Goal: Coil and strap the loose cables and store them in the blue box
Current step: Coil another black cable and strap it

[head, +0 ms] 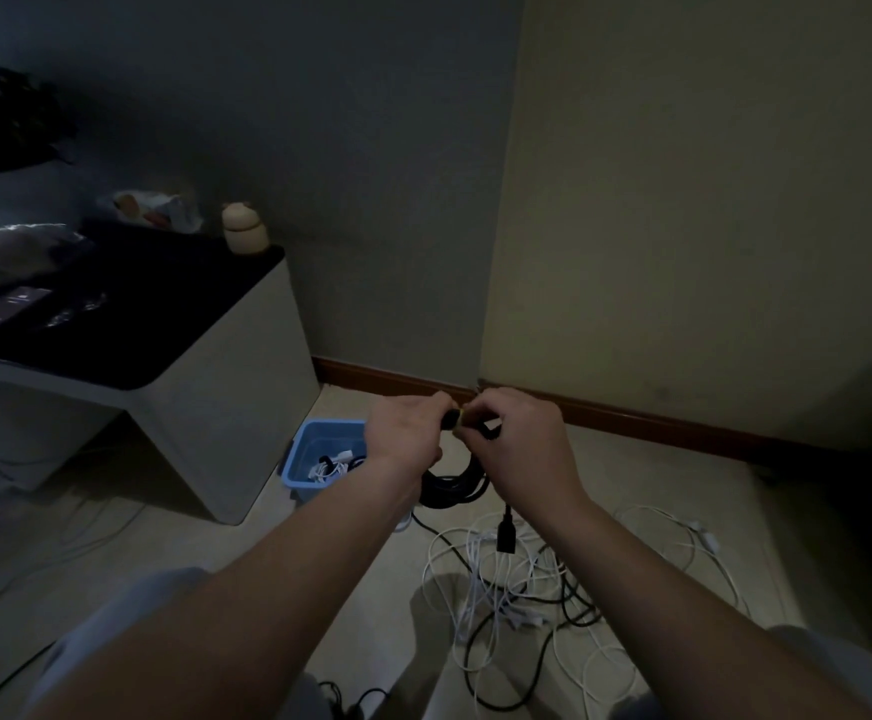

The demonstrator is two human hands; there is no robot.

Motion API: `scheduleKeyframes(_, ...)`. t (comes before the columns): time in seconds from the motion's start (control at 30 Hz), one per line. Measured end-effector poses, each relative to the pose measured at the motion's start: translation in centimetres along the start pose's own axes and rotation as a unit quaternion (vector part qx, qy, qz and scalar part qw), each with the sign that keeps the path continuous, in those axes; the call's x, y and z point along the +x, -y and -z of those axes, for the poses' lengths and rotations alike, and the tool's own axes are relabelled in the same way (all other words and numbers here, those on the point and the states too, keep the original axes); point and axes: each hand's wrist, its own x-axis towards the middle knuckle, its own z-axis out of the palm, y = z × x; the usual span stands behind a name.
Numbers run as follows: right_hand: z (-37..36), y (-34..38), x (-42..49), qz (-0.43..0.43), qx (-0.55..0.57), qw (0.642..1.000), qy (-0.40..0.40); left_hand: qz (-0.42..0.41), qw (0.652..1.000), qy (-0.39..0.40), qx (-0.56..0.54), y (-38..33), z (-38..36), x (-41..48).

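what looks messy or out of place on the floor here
A tangle of white and black cables sprawls uncoiled across the floor. The left hand and right hand grip a black coil, its plug dangling loose. Nothing looks damaged.

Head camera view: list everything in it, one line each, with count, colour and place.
coiled black cable: one, black, hanging from both hands above the floor.
plug: one, black, dangling below the coil.
loose cables: several, white and black, tangled on the floor below the hands.
blue box: one, blue, on the floor beside the cabinet, cables inside.
cabinet: one, white with dark top, left.
jar: one, beige, on the cabinet's corner.
skirting board: one, brown, along the wall's foot.
left hand: fingers grip the coil's top.
right hand: fingers pinch the coil's top.
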Motion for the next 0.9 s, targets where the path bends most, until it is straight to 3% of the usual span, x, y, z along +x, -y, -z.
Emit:
scheduleKeyframes(0.27, -0.2, -0.2, 0.4, 0.018, -0.040, 0.998, 0.040, 0.022, 1.000, 0.014, 0.012, 0.1, 0.5, -0.2)
scheduleKeyframes(0.43, -0.6, 0.0, 1.1, -0.033, -0.032, 0.997, 0.057, 0.030, 0.999, 0.037, 0.014, 0.2, 1.6, 0.2)
scheduleKeyframes(0.57, -0.6, -0.3, 1.9, -0.099, 0.117, 0.982, 0.114, 0.024, 0.997, 0.079, 0.010, 0.5, 2.8, 0.8)
scheduleKeyframes(0.9, -3.8, 0.1, 3.2, -0.109, 0.149, 0.976, 0.116, 0.062, 0.988, 0.128, -0.054, 1.4, 5.6, 2.4)
